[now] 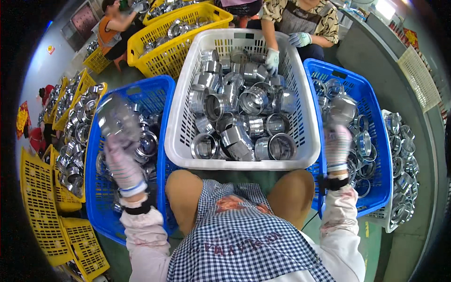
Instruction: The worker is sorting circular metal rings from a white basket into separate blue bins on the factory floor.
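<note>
My left hand (123,164), in a striped work glove, is over the left blue basket (92,188). At its fingers is a shiny metal ring (114,115), both smeared by motion. Above the right blue basket (383,155), my gloved right hand (337,148) grips another short, wide metal ring (342,110), also somewhat blurred. Between the two hands stands a white basket (242,164), holding many silvery metal rings (253,101) lying at all angles. More rings lie in both blue baskets, partly hidden by my hands.
Across the white basket, a co-worker's gloved hand (272,61) reaches into it. A yellow basket (206,23) of metal parts stands at the back left, with another worker (114,28) beyond. Yellow crates (44,202) line the left; a filled pale basket (390,221) sits at the right.
</note>
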`<state>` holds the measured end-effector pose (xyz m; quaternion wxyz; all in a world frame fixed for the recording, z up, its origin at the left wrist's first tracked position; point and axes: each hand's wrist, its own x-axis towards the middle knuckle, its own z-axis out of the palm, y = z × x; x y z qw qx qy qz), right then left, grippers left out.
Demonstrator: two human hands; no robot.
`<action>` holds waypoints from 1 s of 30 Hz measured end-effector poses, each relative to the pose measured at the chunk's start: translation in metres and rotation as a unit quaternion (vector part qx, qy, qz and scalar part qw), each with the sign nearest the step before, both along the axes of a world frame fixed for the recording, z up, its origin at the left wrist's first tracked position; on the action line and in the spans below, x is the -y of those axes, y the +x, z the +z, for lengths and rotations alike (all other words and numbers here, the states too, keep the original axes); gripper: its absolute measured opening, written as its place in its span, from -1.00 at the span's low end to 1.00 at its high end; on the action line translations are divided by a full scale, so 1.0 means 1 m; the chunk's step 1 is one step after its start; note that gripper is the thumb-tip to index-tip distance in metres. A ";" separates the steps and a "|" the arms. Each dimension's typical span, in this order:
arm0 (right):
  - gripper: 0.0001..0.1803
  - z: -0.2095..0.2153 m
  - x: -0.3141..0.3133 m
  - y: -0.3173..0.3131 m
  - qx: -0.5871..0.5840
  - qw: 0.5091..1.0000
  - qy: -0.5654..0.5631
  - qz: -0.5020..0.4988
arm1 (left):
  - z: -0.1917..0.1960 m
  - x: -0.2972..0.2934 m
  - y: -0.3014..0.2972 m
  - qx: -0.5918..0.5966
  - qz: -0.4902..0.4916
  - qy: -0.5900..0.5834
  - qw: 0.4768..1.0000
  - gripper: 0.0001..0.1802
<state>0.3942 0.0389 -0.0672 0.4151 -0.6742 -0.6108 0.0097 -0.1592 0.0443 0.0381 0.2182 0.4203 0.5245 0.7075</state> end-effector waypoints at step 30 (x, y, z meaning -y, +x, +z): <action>-0.44 -0.104 -0.129 -0.120 0.148 0.605 -0.738 0.259 | -0.057 0.003 0.084 -0.036 -0.380 -0.236 0.894 -0.65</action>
